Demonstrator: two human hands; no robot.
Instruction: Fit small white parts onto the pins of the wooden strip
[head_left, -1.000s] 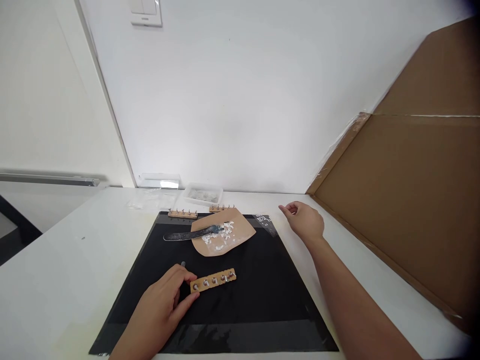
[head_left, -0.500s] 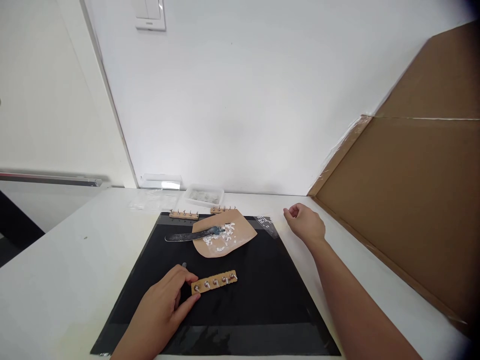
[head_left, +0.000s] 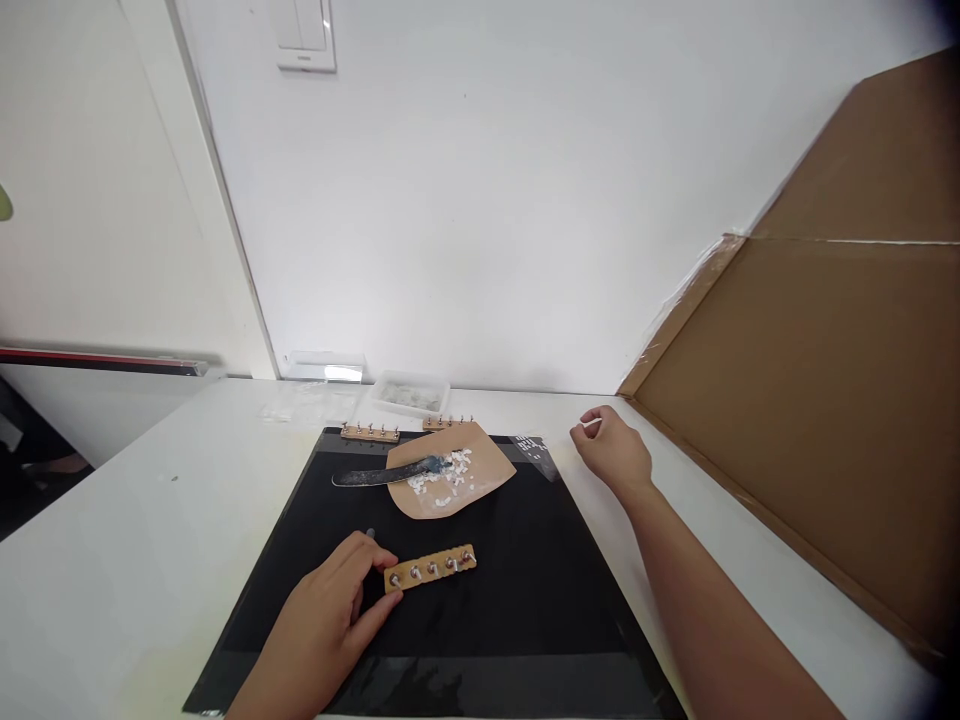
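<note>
My left hand (head_left: 322, 615) pinches the left end of a tan strip (head_left: 450, 566) between thumb and index finger. Several small metal pegs stand in a row along that strip. Just behind the index finger shows the tip of a small grey object (head_left: 370, 533), its rest hidden. To the right of the black mat (head_left: 517, 620), my right hand (head_left: 615, 450) is closed with curled fingers; a thin white sliver shows at the fingertips, too small to name. Ahead of the left hand, a tan sheet (head_left: 487, 470) carries small white pieces (head_left: 442, 485) and a long dark strap-like piece (head_left: 379, 475).
Two similar pegged strips stand at the mat's back edge, a left one (head_left: 370, 433) and a right one (head_left: 439, 424). A clear tray (head_left: 411, 392) and clear plastic film (head_left: 304, 402) lie by the wall. Cardboard (head_left: 810, 400) borders the right side.
The camera view has shifted slightly. My left hand keeps its hold on the strip, and my right hand stays closed, turned a little, with a white sliver now showing at its fingertips.
</note>
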